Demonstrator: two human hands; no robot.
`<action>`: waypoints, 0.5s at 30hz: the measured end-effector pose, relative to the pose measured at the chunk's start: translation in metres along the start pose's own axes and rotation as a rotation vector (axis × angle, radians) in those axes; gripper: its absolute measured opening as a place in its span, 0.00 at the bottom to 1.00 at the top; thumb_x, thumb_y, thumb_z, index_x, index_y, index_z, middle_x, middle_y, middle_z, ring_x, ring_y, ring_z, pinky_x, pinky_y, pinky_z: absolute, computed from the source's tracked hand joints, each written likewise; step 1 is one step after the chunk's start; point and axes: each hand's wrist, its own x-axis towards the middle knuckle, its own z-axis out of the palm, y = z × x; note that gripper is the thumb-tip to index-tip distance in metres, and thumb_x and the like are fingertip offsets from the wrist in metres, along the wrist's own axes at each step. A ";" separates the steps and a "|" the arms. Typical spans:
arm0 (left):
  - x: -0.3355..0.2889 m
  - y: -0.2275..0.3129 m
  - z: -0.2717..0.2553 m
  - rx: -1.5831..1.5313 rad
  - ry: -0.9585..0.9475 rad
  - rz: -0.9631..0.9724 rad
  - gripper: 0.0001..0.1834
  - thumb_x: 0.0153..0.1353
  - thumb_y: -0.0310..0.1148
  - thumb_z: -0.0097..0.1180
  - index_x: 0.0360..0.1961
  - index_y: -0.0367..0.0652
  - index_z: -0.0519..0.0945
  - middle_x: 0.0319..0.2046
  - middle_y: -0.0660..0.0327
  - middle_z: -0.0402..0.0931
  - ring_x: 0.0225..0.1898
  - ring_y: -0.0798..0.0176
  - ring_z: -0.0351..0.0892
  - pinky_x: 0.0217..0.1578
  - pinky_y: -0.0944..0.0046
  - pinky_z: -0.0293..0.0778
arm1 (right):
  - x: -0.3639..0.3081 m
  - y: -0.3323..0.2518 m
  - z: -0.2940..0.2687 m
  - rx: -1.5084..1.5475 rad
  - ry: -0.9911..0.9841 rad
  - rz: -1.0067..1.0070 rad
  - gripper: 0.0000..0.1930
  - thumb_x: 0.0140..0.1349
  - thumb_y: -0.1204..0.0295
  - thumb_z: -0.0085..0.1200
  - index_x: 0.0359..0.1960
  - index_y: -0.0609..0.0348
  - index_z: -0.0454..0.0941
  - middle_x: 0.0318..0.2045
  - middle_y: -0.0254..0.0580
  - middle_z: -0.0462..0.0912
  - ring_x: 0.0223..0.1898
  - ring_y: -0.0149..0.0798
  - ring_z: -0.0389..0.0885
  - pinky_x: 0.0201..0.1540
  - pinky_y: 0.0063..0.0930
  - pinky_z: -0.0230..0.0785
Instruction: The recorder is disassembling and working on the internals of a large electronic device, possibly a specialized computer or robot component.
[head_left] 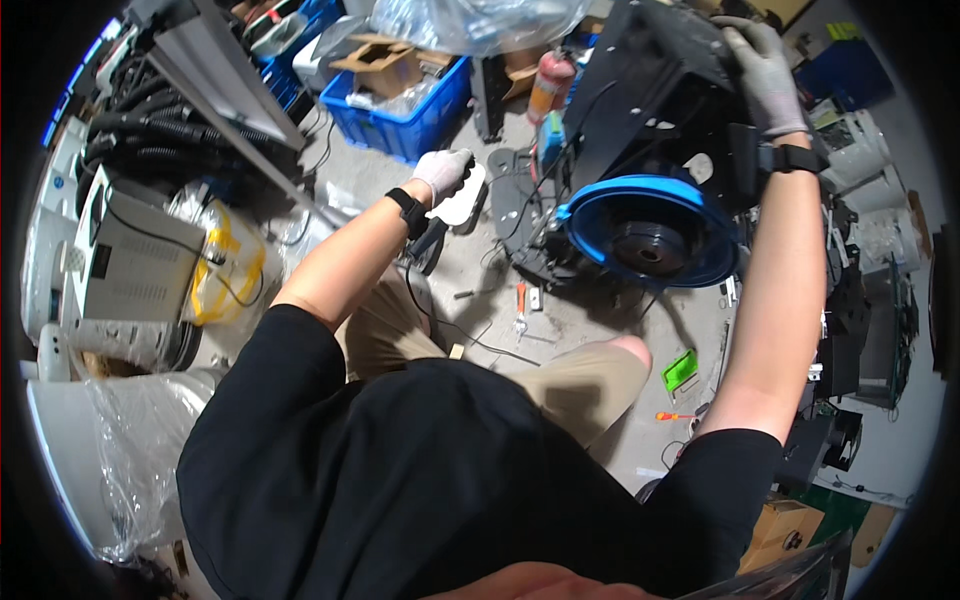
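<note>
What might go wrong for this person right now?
The right hand appears to touch the upper edge of the bulky black machine, which might shift if that contact slips. The dark cable trailing across the floor could be a trip hazard. The loose orange-handled tool might get stepped on.

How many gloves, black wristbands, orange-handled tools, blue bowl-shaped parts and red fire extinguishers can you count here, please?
Gloves: 2
Black wristbands: 2
Orange-handled tools: 2
Blue bowl-shaped part: 1
Red fire extinguisher: 1
Total: 8
</note>
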 end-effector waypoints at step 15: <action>-0.047 0.105 -0.031 0.317 0.275 0.449 0.28 0.67 0.48 0.56 0.52 0.29 0.79 0.43 0.42 0.83 0.48 0.48 0.84 0.52 0.58 0.76 | -0.003 -0.020 0.013 0.001 0.074 0.119 0.13 0.73 0.71 0.51 0.54 0.55 0.83 0.30 0.20 0.72 0.29 0.16 0.66 0.34 0.10 0.58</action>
